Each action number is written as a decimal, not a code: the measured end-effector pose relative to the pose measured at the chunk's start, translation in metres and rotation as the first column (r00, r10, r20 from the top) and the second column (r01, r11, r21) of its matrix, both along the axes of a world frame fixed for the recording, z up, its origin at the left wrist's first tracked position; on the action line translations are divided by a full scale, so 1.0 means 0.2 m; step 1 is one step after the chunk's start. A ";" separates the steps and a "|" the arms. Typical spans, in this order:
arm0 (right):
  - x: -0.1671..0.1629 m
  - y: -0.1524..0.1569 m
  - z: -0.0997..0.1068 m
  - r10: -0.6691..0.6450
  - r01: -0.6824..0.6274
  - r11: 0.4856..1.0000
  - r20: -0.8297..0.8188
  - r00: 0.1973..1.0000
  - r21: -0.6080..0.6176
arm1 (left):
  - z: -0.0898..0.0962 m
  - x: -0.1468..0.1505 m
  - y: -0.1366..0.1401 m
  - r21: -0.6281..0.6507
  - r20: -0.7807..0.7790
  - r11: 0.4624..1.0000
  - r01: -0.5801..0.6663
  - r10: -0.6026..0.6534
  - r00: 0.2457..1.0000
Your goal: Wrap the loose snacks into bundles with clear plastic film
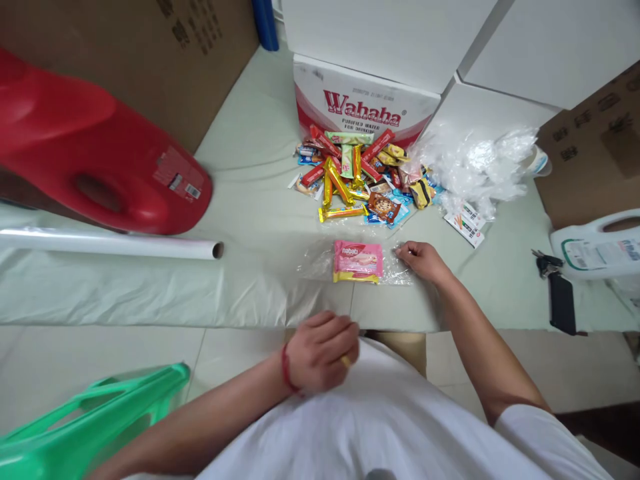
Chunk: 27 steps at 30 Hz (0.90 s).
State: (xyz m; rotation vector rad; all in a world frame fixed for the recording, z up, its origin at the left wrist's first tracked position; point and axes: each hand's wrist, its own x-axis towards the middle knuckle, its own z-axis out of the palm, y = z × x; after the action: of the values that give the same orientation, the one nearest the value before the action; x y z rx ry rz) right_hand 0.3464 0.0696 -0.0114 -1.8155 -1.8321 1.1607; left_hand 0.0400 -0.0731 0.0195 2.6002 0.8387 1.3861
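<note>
A pink wafer pack marked "nabati" [358, 257], with a yellow pack edge showing under it, lies flat near the table's front edge. Around it spreads a clear plastic bag [316, 259]; whether the packs are inside or on top I cannot tell. My right hand [424, 261] pinches the bag's right end between thumb and fingers. Closer to my body, in front of the table edge, my left hand [324, 352] is closed with curled fingers, slightly blurred. What it holds, if anything, is hidden. It wears a red wristband and a yellow ring.
Behind the bag is a pile of wrapped snacks [345, 175] against a Wahaha carton [367, 103]. Crumpled clear bags [475, 160] lie to its right. A red jug [100, 147] and film roll [115, 244] are left; keys [546, 261] and a white jug [597, 247] right.
</note>
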 end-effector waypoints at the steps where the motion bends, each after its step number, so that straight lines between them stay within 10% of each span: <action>1: 0.00 0.00 0.00 0.001 -0.001 1.000 0.004 1.000 -0.004 | -0.02 0.09 0.01 0.030 -0.043 1.000 0.006 -0.004 0.999; 5: 0.01 0.00 0.03 0.006 -0.006 1.000 0.017 1.000 -0.002 | -0.13 0.25 0.20 -0.130 -0.332 0.971 -0.201 0.148 0.931; 13: 0.02 0.04 0.12 -0.036 -0.001 0.992 0.293 0.955 0.125 | -0.26 0.05 0.34 -0.370 -0.400 0.810 -0.456 0.304 0.865; 16: -0.10 0.15 0.21 -0.061 -0.090 0.923 0.372 0.926 0.374 | -0.29 0.04 0.33 -0.384 -0.391 0.806 -0.450 0.300 0.870; 18: -0.22 0.25 0.24 0.159 -0.322 0.845 0.375 0.913 0.427 | -0.30 0.05 0.33 -0.378 -0.383 0.809 -0.450 0.306 0.872; 21: -0.40 0.40 0.23 0.474 -0.621 0.725 0.438 0.764 0.298 | -0.31 0.05 0.34 -0.359 -0.378 0.818 -0.450 0.313 0.871; 27: -0.55 0.56 0.20 0.578 -0.681 0.731 0.486 0.656 0.049 | -0.31 0.05 0.34 -0.357 -0.380 0.821 -0.446 0.308 0.872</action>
State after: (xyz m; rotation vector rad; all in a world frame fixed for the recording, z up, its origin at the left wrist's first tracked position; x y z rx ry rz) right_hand 0.2366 0.1814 0.0276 -1.3917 -2.8992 0.6739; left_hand 0.0499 -0.0045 -0.0422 2.3902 1.5851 0.7173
